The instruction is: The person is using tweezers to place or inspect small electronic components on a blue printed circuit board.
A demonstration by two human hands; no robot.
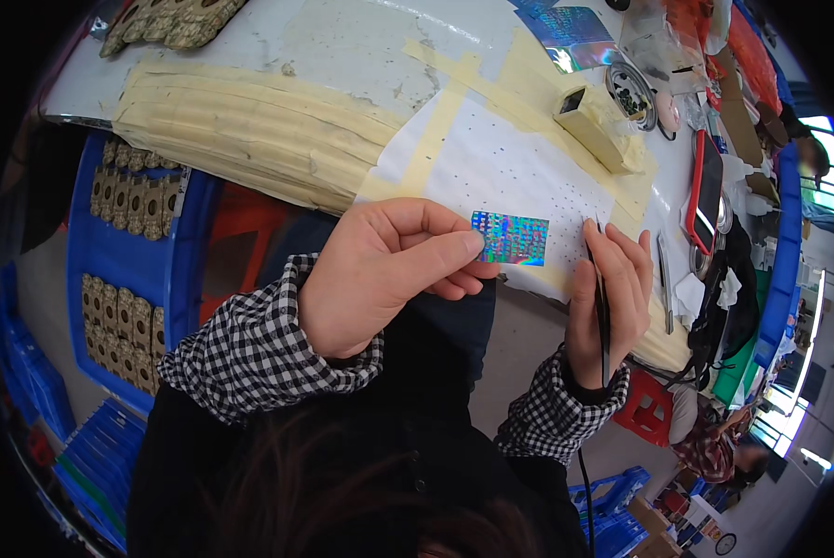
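Note:
My left hand [393, 270] pinches the left edge of a small holographic sticker sheet [519, 239] between thumb and fingers. The sheet shines blue and green and bears rows of small marks. In my right hand [615, 298] is a pair of dark tweezers [603, 312], held upright along the fingers with the tips pointing away from me. The tips are a little to the right of the sheet, apart from it. Beyond both hands lies a white paper [491, 153] dotted with many tiny dark pieces, taped to the table.
Silver tweezers [665, 279] and a red-cased phone [705, 192] lie to the right. A tape-wrapped block [598, 130], a round dish [632, 96] and larger holographic sheets [570, 37] stand farther back. At left, a blue tray [119, 251] holds rows of camouflage-patterned parts [119, 321].

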